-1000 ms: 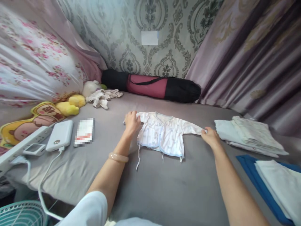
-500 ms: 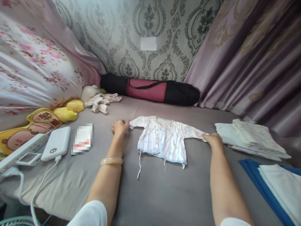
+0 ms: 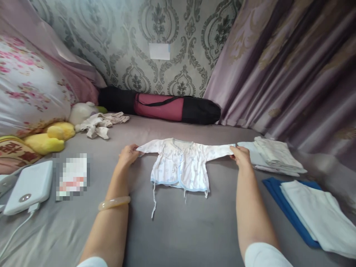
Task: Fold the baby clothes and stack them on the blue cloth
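A small white baby shirt [image 3: 180,165] with light blue trim and hanging tie strings is spread front side up over the grey bed sheet [image 3: 178,230]. My left hand [image 3: 128,154] is closed on the cuff of the sleeve at the left. At the other side, my right hand [image 3: 241,155] pinches the opposite cuff. Both sleeves are stretched out sideways between my hands. A pale bangle [image 3: 114,203] circles my left forearm.
Folded pale clothes [image 3: 278,155] lie right of my right hand, with blue and white folded cloths [image 3: 314,211] nearer. A white power bank [image 3: 30,187] with a cable is at left. Plush toys [image 3: 52,137], crumpled baby clothing [image 3: 100,124] and a long black-and-red bag [image 3: 160,106] lie farther back.
The view has turned to the right. The sleeves are pulled straighter, with both cuffs raised a little, and my left hand now grips its cuff more closely.
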### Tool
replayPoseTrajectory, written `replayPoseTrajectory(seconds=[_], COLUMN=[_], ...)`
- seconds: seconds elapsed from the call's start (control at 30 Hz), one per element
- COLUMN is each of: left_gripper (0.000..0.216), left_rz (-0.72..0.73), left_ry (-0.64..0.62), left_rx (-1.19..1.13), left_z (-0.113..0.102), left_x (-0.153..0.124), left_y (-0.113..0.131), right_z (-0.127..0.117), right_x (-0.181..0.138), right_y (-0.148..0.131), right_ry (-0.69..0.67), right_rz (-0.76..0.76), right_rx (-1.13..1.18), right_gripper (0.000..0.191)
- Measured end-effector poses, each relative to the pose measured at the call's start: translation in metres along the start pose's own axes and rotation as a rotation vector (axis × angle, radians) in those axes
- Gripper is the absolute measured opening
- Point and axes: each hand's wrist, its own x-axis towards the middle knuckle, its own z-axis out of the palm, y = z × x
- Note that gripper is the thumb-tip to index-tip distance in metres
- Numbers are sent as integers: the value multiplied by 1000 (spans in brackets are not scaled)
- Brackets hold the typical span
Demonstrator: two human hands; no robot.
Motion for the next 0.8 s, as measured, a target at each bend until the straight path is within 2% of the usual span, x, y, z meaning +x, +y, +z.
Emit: replayPoseTrajectory(seconds=[0.17, 0.3, 0.4, 0.53, 0.6, 0.73, 0.8], left_gripper=[32, 37, 36, 38, 36, 37, 40], left_rz=[65, 43, -27, -143, -145, -80, -66], left_ry=[298, 385, 455, 315, 265, 272, 285], left_rx=[-29, -70, -19, -137, -246, -434, -514], left_z=[4, 5, 3, 1, 3, 12, 15], left_x=[4, 4, -1, -6, -5, 3, 7], left_y=[3, 4, 8, 14, 14, 10, 8], right_z=[-1, 8, 25, 61, 82, 117, 126], right_x=[-12, -33, -52, -71, -78, -93, -100], right_y=[-19, -42, -58, -66, -63, -54, -50], right_ry=[1, -103, -202, -281, -300, -363, -473], right_rz=[-6, -104, -183, -299, -346, -444, -492], right_rx=[158, 233, 186, 59, -34, -210, -257], right_gripper=[9, 11, 13, 18, 22, 25, 30])
